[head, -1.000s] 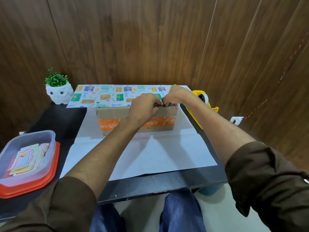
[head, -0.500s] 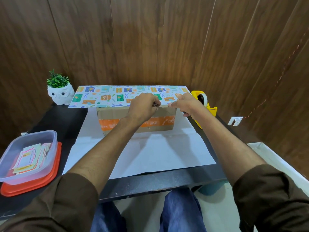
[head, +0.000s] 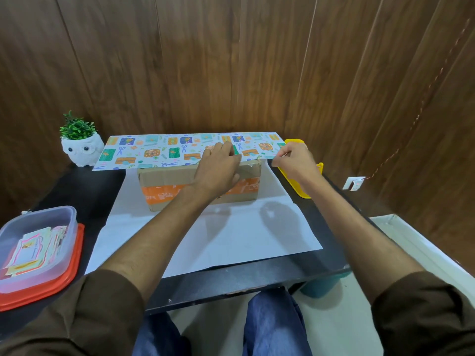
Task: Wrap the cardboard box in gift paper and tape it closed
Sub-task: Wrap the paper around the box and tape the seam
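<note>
With left hand (head: 218, 168) pressing the gift paper (head: 154, 152) flat on the cardboard box (head: 167, 182) at mid-frame, and right hand (head: 295, 163) pinching something too small to tell, keep that flap taut before taping.

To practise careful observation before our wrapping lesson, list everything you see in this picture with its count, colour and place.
cardboard box: one, brown with orange tape, middle of table
gift paper: one sheet, patterned side over the box top, white side spread on the table
table: one, black, centre of view
owl plant pot: one, white with green plant, far left
plastic tub: one, clear on a red lid, cards inside, near left
tape dispenser: one, yellow, right of the box
bin: one, teal, under the table's right side
wall socket: one, white, right wall
left hand: one, rests on the paper over the box
right hand: one, pinches the paper's right corner
</note>
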